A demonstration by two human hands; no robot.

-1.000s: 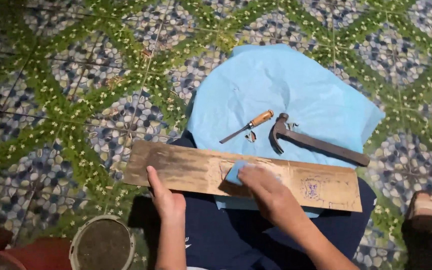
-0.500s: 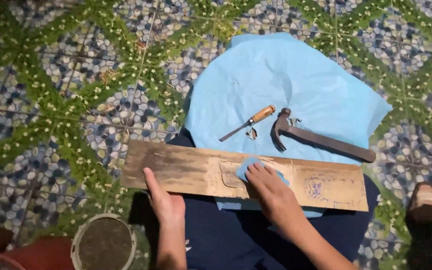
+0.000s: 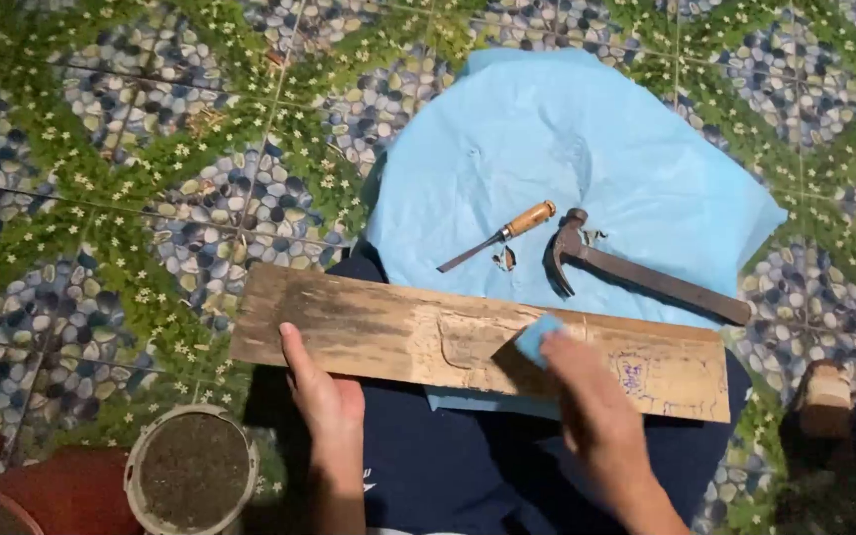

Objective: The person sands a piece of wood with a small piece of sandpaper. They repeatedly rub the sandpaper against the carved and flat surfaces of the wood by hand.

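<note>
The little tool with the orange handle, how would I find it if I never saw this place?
Look for the big light-blue sheet spread on the pebble-patterned floor. Near its lower middle, just beyond the long wooden board, two tools lie side by side. The chisel is the smaller, left one, with a pale orange wooden handle and thin dark blade, unlike the all-dark hammer.

Both hands [image 3: 324,401] [image 3: 591,396] low, fingers extended forward

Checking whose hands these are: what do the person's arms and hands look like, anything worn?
Both the left hand and right hand are bare: no gloves, rings or watch visible. The forearms are uncovered, with no sleeves in view down to the frame's edge.
</note>
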